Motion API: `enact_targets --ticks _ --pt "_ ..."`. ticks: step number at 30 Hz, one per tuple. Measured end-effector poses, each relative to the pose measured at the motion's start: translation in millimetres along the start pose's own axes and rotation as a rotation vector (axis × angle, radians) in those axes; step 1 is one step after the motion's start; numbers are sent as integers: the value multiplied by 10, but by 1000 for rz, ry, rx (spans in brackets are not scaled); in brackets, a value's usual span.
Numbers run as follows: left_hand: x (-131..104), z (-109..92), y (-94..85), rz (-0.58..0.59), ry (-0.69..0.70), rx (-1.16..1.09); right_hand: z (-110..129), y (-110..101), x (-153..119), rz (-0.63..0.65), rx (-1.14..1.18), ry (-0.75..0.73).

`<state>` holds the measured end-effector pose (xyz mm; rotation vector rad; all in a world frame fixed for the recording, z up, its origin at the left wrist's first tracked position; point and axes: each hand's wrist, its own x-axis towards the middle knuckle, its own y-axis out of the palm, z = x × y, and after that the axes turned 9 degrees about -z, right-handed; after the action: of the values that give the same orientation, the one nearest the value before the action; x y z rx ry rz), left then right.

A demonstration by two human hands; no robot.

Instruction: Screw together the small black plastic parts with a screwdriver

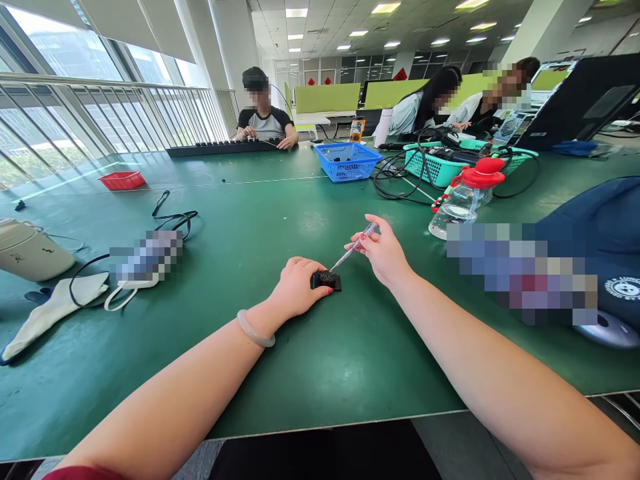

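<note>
My left hand [303,287] is closed on a small black part [333,281] with a square base and a round raised middle, pressing it to the green table [280,373]. Thumb and fingers grip its left side and hide some of it. In my right hand [383,250] is a screwdriver [356,245] with a clear handle and a thin metal shaft. It slants down to the left, and its tip meets the top of the black part. Whether the tip sits in a screw is too small to tell.
A clear bottle with a red lid [463,200], a turquoise basket [435,163] with cables, a blue basket [349,162] and a red tray [123,180] stand farther back. A white glove [55,310] lies left; a navy bag [595,227] is right. Co-workers sit across the table.
</note>
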<state>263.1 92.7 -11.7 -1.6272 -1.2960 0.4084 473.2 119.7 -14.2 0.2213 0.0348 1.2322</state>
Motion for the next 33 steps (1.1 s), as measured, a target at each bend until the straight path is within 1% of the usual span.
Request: enact_targets --ticks 7,11,14,21,25,30,33 --pt "-5 14 6 1 5 0 1 20 -28 -11 -31 34" --pt "-4 11 8 -3 8 2 -30 27 -32 19 -36 21" --pt "-3 0 6 7 4 14 -33 16 -25 26 -29 39" --pt "-5 -6 6 23 6 28 21 21 -30 -64 -14 111" --pt "-11 -11 14 38 29 43 8 44 -37 -68 -34 131" --pt "-11 -22 10 52 31 39 -20 50 -20 -103 -54 149" --pt "-8 -20 5 61 37 31 -4 39 -20 -92 -56 165"
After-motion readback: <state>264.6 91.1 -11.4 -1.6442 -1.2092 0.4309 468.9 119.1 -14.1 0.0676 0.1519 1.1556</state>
